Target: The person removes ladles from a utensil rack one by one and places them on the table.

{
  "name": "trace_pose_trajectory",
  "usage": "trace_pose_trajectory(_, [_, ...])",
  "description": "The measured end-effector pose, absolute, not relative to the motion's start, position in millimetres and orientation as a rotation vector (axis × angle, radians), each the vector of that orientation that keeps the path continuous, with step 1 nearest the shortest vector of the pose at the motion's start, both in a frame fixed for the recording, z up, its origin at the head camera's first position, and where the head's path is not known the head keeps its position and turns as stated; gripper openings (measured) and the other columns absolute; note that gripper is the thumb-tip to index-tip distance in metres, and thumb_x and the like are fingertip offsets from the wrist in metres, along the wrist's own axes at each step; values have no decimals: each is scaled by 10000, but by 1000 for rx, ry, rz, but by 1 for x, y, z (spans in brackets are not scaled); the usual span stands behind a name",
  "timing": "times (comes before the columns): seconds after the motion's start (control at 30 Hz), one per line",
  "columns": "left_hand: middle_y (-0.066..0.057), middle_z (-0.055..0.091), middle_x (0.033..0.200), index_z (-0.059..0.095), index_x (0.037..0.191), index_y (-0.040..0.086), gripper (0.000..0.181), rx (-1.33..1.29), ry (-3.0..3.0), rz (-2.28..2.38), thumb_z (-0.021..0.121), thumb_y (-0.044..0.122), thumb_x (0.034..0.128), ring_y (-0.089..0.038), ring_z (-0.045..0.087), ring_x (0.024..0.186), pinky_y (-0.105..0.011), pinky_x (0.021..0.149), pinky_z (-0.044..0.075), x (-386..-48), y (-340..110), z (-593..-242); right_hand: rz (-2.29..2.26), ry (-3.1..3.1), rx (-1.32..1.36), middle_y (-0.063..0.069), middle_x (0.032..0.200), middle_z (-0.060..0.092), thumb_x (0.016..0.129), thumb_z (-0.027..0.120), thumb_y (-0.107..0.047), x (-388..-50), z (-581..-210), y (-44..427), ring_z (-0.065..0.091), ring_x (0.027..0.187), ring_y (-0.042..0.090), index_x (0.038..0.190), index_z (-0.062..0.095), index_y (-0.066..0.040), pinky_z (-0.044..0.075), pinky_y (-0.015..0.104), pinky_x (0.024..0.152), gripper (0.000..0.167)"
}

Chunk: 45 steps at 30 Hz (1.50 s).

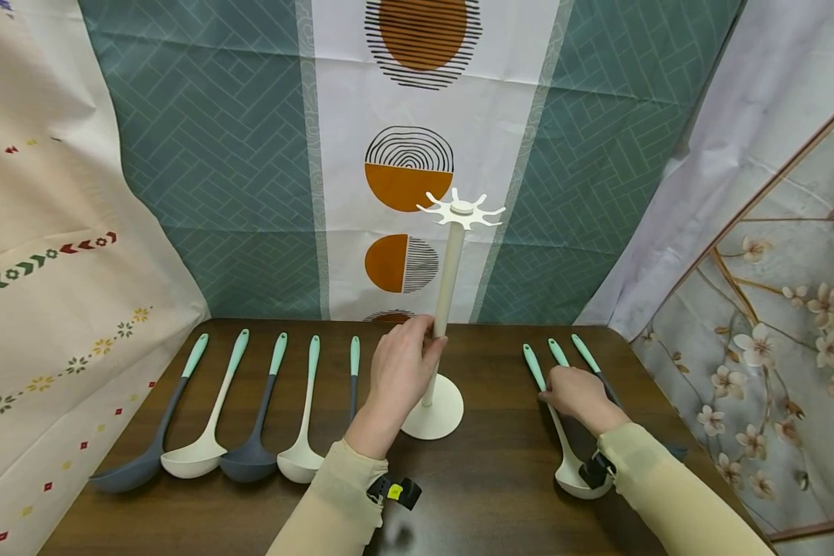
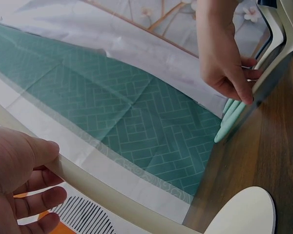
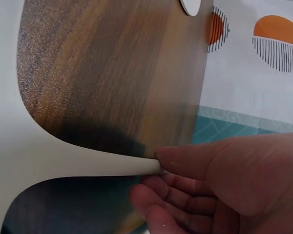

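Observation:
A cream utensil stand (image 1: 448, 289) with a round base and a ring of hooks on top stands at the middle of the table. My left hand (image 1: 401, 369) grips its pole partway up, thumb on one side and fingers on the other. To the right, my right hand (image 1: 582, 395) pinches the handle of a white ladle (image 1: 563, 440) with a mint-green grip. In the right wrist view, thumb and fingertips meet on the narrow handle of that ladle (image 3: 102, 163). The ladle's bowl appears low, near the table.
Beside the right hand lie two more ladles, partly hidden; one has a dark handle (image 1: 608, 386). On the left, several grey and white ladles lie in a row, among them a grey ladle (image 1: 139, 467) and a white ladle (image 1: 198, 455). Patterned curtains (image 1: 236, 193) hang behind the wooden table (image 1: 486, 494).

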<state>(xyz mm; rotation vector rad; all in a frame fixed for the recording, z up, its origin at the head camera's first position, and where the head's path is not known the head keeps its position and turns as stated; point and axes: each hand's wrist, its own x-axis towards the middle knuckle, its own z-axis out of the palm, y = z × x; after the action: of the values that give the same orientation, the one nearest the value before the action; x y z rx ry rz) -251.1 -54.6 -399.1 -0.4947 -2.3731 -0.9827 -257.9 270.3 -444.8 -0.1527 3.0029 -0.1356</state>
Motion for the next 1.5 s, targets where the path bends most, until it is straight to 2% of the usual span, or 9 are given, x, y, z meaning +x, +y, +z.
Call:
trace_pose_trajectory(0.23, [-16,775,989,768,1169,102,206,-491,-2379,-993,848,200,1006,-226,670,840,-409,787,536,-250,-55,-400,-122,2984,-145,-33,533,552,1026,787,-224,-259,-445,267,539,531,168,624,659,-133,413,337,565,431])
trace_pose_trajectory(0.9, [-12,765,959,765,1154,102,199,-484,-2379,-1005,847,210,1009,-208,647,807,-399,768,525,-252,-56,-402,-94,2975,-122,-48,524,578,995,818,-238,-267,-450,266,587,501,139,618,670,-151,437,338,545,414])
trace_pose_trajectory(1.23, [-22,763,973,763,1163,93,209,-457,-2391,-998,846,206,1009,-224,654,824,-408,777,531,-255,-60,-404,-98,2980,-105,-9,580,575,1061,744,-331,-270,-445,261,568,568,198,619,617,-160,454,387,587,491])
trace_pose_trajectory(1.37, [-24,772,1016,764,1201,102,243,-454,-2454,-1001,825,261,1028,-229,675,861,-409,782,553,-257,-65,-401,-77,3026,-127,7,633,560,1085,706,-359,-268,-438,256,564,610,210,678,610,-160,473,432,613,463])
trace_pose_trajectory(1.5, [-66,777,1199,722,1362,91,408,-457,-2517,-1015,790,348,1052,-289,729,1027,-467,878,599,-257,-73,-397,-53,3100,-166,7,683,574,1091,693,-401,-262,-428,252,615,658,225,842,673,-142,512,474,631,360])
